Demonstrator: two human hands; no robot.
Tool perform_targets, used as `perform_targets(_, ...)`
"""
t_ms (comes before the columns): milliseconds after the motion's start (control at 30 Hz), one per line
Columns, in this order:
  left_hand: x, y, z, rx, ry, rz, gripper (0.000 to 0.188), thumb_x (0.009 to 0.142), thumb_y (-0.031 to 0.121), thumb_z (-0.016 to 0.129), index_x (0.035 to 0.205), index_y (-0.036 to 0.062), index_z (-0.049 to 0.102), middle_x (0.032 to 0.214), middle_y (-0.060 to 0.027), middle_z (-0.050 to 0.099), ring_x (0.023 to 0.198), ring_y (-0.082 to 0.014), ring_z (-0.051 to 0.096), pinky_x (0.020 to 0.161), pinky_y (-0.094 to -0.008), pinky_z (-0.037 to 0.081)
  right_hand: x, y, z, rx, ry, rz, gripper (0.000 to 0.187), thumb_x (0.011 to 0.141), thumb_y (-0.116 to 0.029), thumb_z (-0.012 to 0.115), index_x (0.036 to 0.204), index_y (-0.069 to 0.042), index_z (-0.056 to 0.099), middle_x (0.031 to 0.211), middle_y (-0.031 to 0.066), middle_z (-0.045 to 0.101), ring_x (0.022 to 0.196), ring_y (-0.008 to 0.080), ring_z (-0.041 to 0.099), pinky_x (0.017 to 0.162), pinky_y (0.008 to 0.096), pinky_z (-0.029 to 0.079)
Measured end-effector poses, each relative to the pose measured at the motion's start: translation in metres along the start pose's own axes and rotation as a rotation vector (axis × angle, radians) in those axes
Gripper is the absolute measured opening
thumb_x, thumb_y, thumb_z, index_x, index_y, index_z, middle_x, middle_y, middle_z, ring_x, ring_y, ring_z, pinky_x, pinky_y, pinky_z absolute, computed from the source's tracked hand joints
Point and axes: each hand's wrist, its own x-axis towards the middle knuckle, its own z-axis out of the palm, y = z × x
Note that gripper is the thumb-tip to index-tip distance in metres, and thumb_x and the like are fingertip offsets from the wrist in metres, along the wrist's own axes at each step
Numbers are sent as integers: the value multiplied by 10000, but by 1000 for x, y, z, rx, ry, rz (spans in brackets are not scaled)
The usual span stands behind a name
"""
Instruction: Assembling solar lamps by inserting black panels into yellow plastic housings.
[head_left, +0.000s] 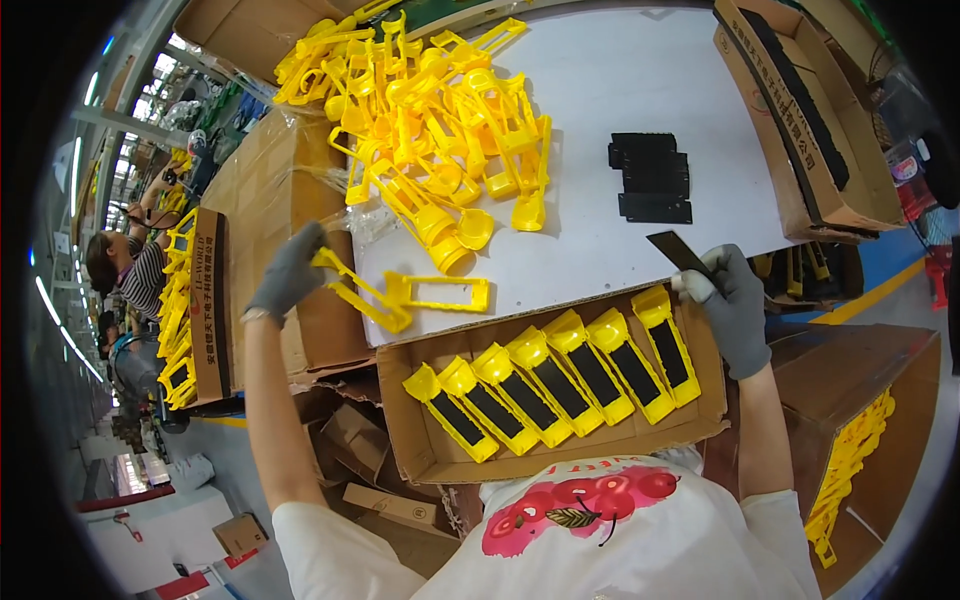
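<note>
My left hand (290, 272), in a grey glove, is closed on one end of a yellow plastic frame (362, 300) at the table's near left edge. Another yellow frame with a rectangular opening (445, 293) lies against it on the table. My gloved right hand (730, 305) pinches a thin black strip (682, 254), tilted above the table's near edge. Between my arms, a shallow cardboard tray (560, 462) carries a row of several yellow frames (540, 385) with black strips filling their openings. Beyond my right hand lies a stack of black strips (652, 178).
A large heap of yellow parts (440, 120) covers the white table's (590, 70) far left. Cardboard boxes stand at left (290, 210), far right (800, 130) and lower right (840, 390). A person in a striped top (140, 280) is at far left.
</note>
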Motion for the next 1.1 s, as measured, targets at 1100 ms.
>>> perform_targets(1100, -104, 257, 153, -1278, 54, -413, 261, 821, -26, 631, 1080, -61, 644, 890, -111, 663, 688, -167, 659, 580, -233, 519, -54, -46, 52, -492, -179, -96, 400, 800, -395, 713, 1034, -110, 558, 654, 96, 617, 617, 262, 647, 552, 333, 501)
